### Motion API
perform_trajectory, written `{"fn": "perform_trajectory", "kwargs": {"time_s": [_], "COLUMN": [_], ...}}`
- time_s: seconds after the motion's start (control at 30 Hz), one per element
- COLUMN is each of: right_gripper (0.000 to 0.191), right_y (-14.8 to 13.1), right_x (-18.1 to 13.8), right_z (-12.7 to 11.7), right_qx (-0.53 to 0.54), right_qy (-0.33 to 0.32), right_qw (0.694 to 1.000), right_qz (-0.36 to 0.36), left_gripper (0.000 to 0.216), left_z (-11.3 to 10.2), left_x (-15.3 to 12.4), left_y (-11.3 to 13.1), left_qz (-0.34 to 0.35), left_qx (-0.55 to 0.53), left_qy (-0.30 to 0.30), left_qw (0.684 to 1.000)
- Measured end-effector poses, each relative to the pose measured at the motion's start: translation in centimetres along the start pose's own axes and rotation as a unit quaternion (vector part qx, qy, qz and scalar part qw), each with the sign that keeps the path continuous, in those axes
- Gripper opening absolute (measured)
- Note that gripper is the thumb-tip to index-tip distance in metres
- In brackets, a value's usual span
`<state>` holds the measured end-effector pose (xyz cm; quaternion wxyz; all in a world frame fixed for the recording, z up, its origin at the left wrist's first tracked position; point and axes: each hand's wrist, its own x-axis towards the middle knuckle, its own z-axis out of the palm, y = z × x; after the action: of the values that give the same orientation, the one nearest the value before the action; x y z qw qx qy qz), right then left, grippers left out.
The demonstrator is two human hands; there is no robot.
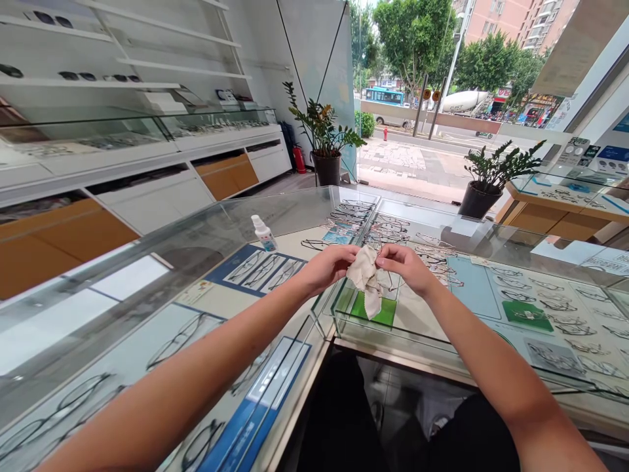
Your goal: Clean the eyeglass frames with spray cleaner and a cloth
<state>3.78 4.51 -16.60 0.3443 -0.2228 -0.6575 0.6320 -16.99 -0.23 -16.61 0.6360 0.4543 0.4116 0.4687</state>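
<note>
A crumpled off-white cleaning cloth [366,272] hangs between my two hands above the glass counter. My left hand [328,265] is closed, its thumb and fingers pinching the cloth's left side. From the other side, my right hand [405,265] pinches the cloth's right edge. Thin dark lines like part of an eyeglass frame show beside the right fingertips, but the cloth hides most of it. Below the cloth, a green card [386,312] lies in the display case. A small white spray bottle [264,233] stands on the glass, left of my hands.
Glass-topped display cases [339,314] meet in a corner before me, with rows of eyeglasses [560,301] inside. Potted plants [327,167] stand beyond. A fire extinguisher [299,159] is by the far wall cabinets. My legs are below the counter's edge.
</note>
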Motion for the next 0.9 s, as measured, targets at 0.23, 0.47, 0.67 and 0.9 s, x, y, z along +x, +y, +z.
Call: {"fn": "perform_trajectory", "kwargs": {"time_s": [0.23, 0.47, 0.67, 0.9], "right_gripper": [0.041, 0.042, 0.042, 0.040], "right_y": [0.06, -0.02, 0.20, -0.02], "right_x": [0.00, 0.02, -0.04, -0.22], "right_z": [-0.03, 0.12, 0.22, 0.22], "right_qx": [-0.021, -0.020, -0.026, -0.039], "right_qy": [-0.001, -0.004, -0.010, -0.018], "right_qw": [1.000, 1.000, 0.999, 0.999], "right_qz": [0.005, 0.006, 0.014, 0.012], "left_gripper": [0.028, 0.048, 0.053, 0.056], "left_z": [0.52, 1.00, 0.91, 0.50], "left_x": [-0.29, -0.34, -0.29, -0.53], "left_y": [0.06, 0.04, -0.43, -0.52], "left_qz": [-0.007, -0.021, -0.087, -0.068], "left_qx": [0.023, 0.035, 0.082, 0.116], "left_qy": [0.011, 0.033, 0.019, -0.035], "left_qw": [1.000, 0.999, 0.993, 0.990]}}
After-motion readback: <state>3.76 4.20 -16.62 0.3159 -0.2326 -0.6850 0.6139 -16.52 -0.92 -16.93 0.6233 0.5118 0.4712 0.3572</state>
